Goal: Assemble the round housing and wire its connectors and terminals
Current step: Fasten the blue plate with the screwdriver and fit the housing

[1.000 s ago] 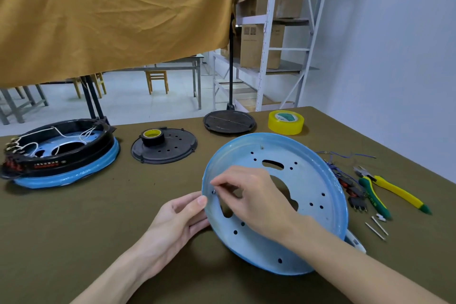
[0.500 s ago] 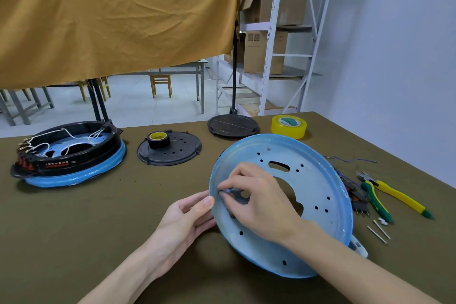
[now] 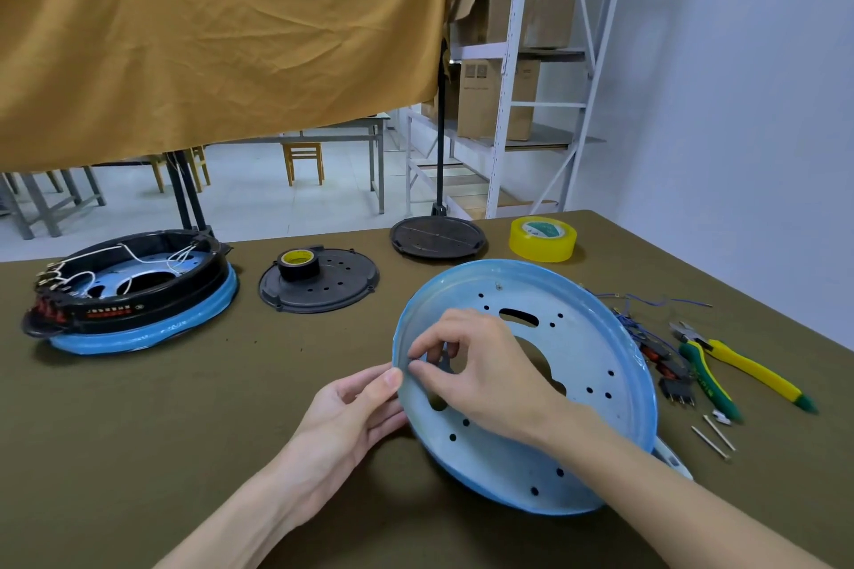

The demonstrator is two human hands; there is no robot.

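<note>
A round light-blue metal pan (image 3: pixel 577 365) with several holes stands tilted on the table. My left hand (image 3: pixel 356 407) grips its left rim, thumb on the edge and fingers behind. My right hand (image 3: pixel 476 365) reaches inside the pan and pinches a small dark part (image 3: pixel 444 360) against the inner wall near that rim. At the far left sits an assembled housing (image 3: pixel 134 291): a black ring with white wires on a blue base. Loose blue wires with terminals and connectors (image 3: pixel 647 337) lie right of the pan.
A black round cover (image 3: pixel 342 286) carries a roll of black tape (image 3: pixel 299 264). A yellow tape roll (image 3: pixel 543 238) and a black stand base (image 3: pixel 438 237) sit at the back. Yellow-green pliers (image 3: pixel 739 370) and small metal pins (image 3: pixel 714 437) lie at the right. An ochre cloth hangs above.
My hands and the pan keep their places. The right fingers shifted slightly on the small part at the rim. My head tilted up a little.
</note>
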